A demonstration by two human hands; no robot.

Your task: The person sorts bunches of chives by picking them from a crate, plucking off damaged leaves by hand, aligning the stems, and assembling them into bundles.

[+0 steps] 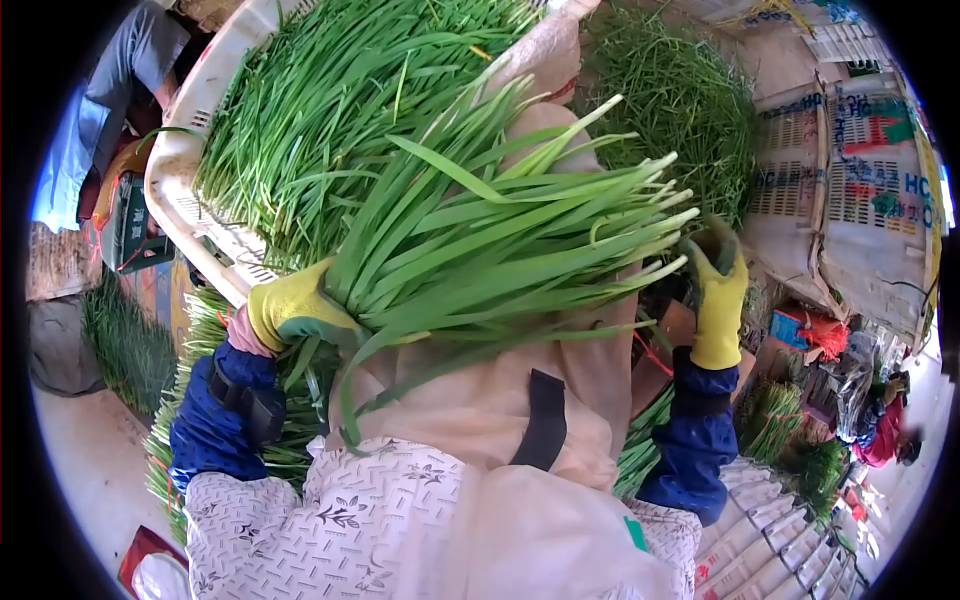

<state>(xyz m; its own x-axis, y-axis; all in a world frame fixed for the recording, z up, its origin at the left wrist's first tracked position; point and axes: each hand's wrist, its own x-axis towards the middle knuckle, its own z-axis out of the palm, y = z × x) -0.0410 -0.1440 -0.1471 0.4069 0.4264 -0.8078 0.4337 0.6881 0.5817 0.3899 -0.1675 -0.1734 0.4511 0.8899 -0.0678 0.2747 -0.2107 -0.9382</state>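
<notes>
My left hand (300, 308), in a yellow and green glove, is closed round the leafy part of a loose bunch of garlic chives (500, 240). The bunch lies across my lap, its pale stem ends pointing right and upward, with some leaves drooping over my wrist. Just beyond those stem ends is my right hand (716, 285), gloved alike, its thumb and fingers apart and slightly blurred. Nothing shows between them. Past my knees stands a white plastic crate (172, 185) heaped with more garlic chives (330, 130).
Loose green trimmings (670, 110) are piled beyond my right hand. Printed white plastic crates (850, 190) stand at the right. Tied bundles of chives (775, 420) lie lower right, near red ties (825, 338). Another person's leg (130, 70) shows at upper left.
</notes>
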